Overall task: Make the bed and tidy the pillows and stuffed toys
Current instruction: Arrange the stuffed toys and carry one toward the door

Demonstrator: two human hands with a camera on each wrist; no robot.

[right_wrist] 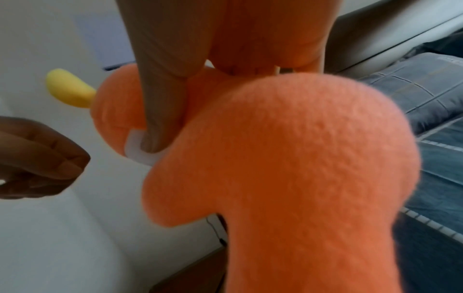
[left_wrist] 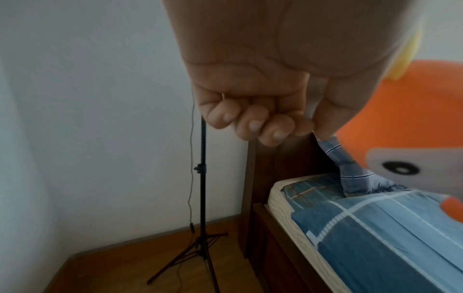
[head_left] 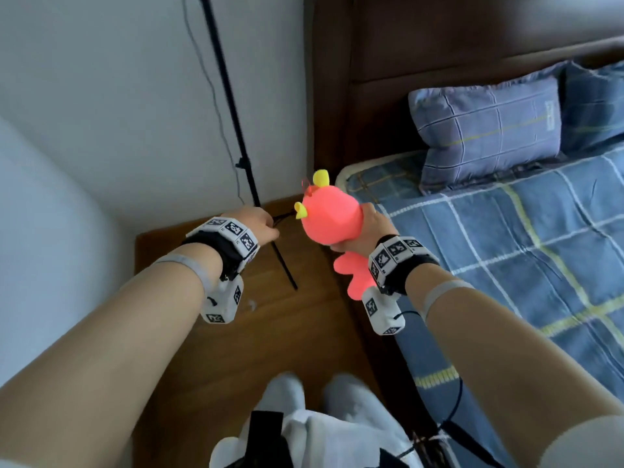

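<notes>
Head view | right hand (head_left: 366, 231) grips stuffed toy (head_left: 326, 216) | left hand (head_left: 256, 222) seemingly empty

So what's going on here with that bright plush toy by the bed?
A person stands beside the bed, holding an orange-pink stuffed toy in the right hand, up in the air near the bed's corner. The left hand is curled with nothing in its grip. Two blue plaid pillows lean against the dark headboard, and the cover lies fairly flat.

We see the second pillow (head_left: 597, 106) cut off at the bed's right edge, and the stuffed toy's (head_left: 329, 217) face turned away from us.
</notes>
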